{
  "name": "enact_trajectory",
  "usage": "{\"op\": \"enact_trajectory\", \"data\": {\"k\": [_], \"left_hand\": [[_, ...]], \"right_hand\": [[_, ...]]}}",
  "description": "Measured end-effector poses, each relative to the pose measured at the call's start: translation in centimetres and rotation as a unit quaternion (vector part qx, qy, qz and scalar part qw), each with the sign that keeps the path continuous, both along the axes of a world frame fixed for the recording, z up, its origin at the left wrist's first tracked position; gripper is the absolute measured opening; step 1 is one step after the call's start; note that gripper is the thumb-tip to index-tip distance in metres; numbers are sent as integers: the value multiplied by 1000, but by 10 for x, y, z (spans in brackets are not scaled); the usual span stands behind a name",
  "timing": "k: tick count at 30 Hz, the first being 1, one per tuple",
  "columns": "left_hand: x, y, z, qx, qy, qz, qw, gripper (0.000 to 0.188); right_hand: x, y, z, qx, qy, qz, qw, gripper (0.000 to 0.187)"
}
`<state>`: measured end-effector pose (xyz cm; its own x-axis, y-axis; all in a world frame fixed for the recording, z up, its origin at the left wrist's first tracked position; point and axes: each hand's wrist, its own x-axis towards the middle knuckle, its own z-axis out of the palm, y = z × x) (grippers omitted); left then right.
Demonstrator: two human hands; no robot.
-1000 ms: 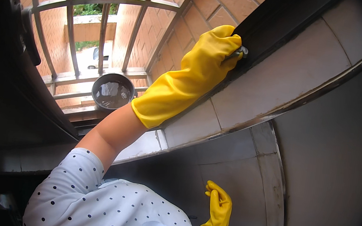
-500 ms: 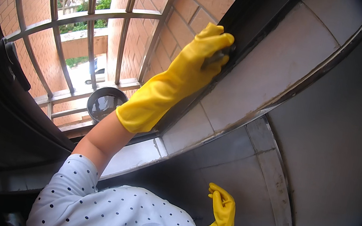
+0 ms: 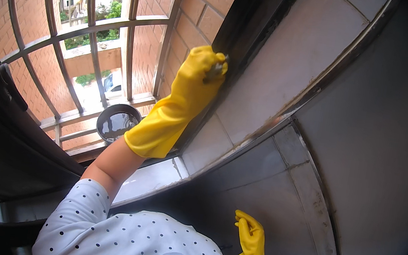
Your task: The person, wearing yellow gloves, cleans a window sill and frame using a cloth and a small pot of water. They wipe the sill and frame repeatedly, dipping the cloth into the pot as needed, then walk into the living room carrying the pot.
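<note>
My left hand [image 3: 203, 69], in a long yellow rubber glove, is closed around a small grey wad [image 3: 216, 71] whose exact kind I cannot make out. It presses against the dark window frame [image 3: 251, 39] that runs along the tiled wall. My right hand [image 3: 251, 235] wears a matching yellow glove and hangs at the lower right, beside my body. Its fingers are loosely bent and somewhat apart, with nothing visible in them.
Metal window bars [image 3: 96, 21] span the left, with brick walls and a building beyond. A round dark pan holding liquid [image 3: 118, 121] sits at the foot of the bars. Pale wall tiles [image 3: 282, 60] and a metal-edged ledge [image 3: 290, 114] run along the right.
My left hand has slid along the dark frame, down and toward me, with the grey wad still in it. The view has shifted slightly; my right hand stays almost where it was.
</note>
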<state>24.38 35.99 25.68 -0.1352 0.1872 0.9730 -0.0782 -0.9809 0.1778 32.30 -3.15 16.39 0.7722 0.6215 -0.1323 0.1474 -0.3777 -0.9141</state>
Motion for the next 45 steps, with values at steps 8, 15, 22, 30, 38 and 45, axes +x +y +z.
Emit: {"op": "enact_trajectory", "data": {"k": [8,15,22,30,38,45], "left_hand": [[0,0,84,-34,74,-15,997,38],[-18,-11,-126,-76,134,-28,988,43],[-22,-28,-252,-267,189,-60,943,38],[-22,-6,-149,-174,182,-39,967,29],[-24,-12,-252,-293,183,-114,931,40],[-27,-21,-322,-536,270,-57,798,35]], "right_hand": [[-12,-7,5,-17,-73,-49,996,23],[-11,-8,5,-44,-81,-28,995,24],[-3,-14,-3,-63,-50,-3,997,25],[2,-28,-12,-97,-59,-17,993,26],[-1,-4,-8,-104,-31,14,994,26],[-8,8,3,-104,-55,21,993,26]]}}
